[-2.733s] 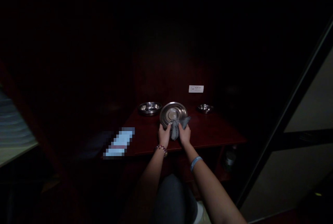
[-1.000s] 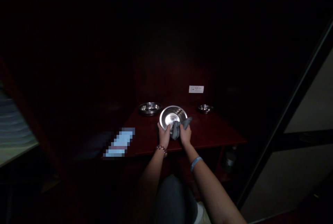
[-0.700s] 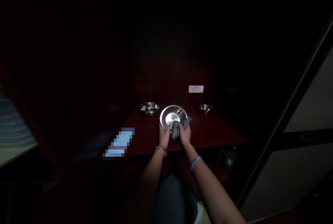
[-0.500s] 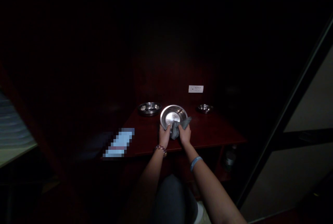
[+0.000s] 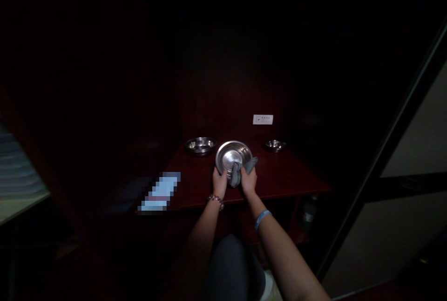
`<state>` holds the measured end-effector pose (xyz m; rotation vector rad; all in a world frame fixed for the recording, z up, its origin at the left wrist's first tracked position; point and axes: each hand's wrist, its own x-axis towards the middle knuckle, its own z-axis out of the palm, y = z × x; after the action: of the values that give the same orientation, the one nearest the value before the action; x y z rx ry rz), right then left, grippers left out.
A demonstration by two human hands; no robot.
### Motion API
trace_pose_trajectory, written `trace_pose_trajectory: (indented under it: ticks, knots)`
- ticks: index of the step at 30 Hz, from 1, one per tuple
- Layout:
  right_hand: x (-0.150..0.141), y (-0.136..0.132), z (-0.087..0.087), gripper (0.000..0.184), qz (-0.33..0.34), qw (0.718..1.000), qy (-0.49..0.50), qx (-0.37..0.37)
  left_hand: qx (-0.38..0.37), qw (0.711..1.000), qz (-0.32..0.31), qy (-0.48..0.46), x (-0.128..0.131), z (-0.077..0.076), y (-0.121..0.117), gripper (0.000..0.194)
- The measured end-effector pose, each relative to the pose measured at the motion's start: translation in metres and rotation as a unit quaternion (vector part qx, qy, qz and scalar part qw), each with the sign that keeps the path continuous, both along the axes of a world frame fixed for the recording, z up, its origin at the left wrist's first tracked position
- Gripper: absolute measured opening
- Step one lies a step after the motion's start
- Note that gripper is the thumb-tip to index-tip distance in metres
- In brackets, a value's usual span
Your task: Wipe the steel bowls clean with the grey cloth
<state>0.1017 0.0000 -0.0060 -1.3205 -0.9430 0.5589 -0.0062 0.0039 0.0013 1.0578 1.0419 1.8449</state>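
A round steel plate (image 5: 233, 154) is tipped up toward me above a dark red table (image 5: 286, 175). My left hand (image 5: 220, 183) grips the plate's near left rim, thumb on its face. My right hand (image 5: 248, 181) is closed on a grey cloth (image 5: 240, 171) and presses it against the plate's lower right rim. A bead bracelet is on my left wrist and a blue band on my right.
A steel bowl (image 5: 200, 145) sits at the table's back left and a smaller steel bowl (image 5: 275, 145) at the back right. A white socket panel (image 5: 263, 119) is on the wall behind. A bottle (image 5: 308, 212) stands below the table's right edge. A sliding door frame (image 5: 391, 152) runs along the right.
The plate has tilted a little, so its face shines differently. The cloth and my right hand have shifted slightly along the lower rim. The bowls have not moved.
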Motion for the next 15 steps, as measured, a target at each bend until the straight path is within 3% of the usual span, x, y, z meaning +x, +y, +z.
trace_pose_trajectory:
  ticks: [15]
  knots:
    - [-0.0023,-0.0011,0.0025,0.042,-0.009,1.0,0.026,0.011,0.002,0.999,0.021,-0.03,-0.0008,-0.0033,0.0042,0.026]
